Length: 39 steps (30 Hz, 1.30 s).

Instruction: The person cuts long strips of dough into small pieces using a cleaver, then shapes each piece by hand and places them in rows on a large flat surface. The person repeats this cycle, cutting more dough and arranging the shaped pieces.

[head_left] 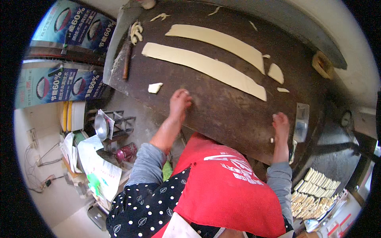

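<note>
Two long flat strips of pale dough lie side by side on the dark table: a far dough strip (218,39) and a nearer dough strip (204,68). My left hand (180,104) is above the table's near side, fingers curled in, with a speck of white at the tips. Close to it lies a small dough scrap (155,87). Over the right part of the table is my right hand (281,124), its fingers bent together and whitish at the tips; what they hold, if anything, is unclear. A tiny white bit (272,140) shows beside the right wrist.
Dough offcuts (276,73) lie past the strips' right ends. A rolling pin (126,62) and twisted dough scraps (136,32) are at the left edge. Right of my right hand stands a clear plastic container (301,123). Rows of cut dough sticks (315,186) fill the lower right.
</note>
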Motion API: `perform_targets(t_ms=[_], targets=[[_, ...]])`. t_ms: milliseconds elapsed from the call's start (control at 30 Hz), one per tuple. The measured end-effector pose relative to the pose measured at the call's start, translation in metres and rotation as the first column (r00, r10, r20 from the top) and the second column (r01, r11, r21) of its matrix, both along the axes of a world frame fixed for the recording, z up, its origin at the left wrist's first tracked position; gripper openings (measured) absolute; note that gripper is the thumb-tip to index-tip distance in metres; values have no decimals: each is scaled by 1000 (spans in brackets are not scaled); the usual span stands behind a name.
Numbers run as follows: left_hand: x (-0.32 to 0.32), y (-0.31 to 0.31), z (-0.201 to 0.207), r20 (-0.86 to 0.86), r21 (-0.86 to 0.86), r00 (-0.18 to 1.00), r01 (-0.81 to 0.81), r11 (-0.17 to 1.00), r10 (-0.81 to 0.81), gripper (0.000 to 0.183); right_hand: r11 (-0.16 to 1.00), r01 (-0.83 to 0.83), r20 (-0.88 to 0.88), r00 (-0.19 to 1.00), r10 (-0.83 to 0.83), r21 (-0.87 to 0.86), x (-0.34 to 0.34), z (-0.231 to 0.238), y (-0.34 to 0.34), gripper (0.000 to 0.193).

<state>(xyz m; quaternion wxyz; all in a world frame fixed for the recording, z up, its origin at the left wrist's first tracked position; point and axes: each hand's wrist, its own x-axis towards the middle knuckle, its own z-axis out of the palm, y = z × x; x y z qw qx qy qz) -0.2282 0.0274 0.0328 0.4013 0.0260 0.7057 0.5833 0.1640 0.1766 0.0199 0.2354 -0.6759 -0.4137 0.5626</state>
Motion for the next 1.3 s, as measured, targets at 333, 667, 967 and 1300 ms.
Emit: perform_targets(t_ms=[333,667,967,1300], targets=[[-295,62,-61,-414,-102,868,-345,933,276,56,992,104,163,983,-90,-76,-97,-34,51,30],[-357,105,-49,-102,-289,950,-312,905,295,28,933,-225,267,952,149,281,-125,-7,41,18],[-364,107,-62,-518,-42,832,-257,965,199,28,904,406,-286,857,-428,-136,-142,-22,33,37],[-357,130,-60,-422,-193,904,-172,966,77,35,900,433,-152,887,-437,-59,-165,-20,47,39]])
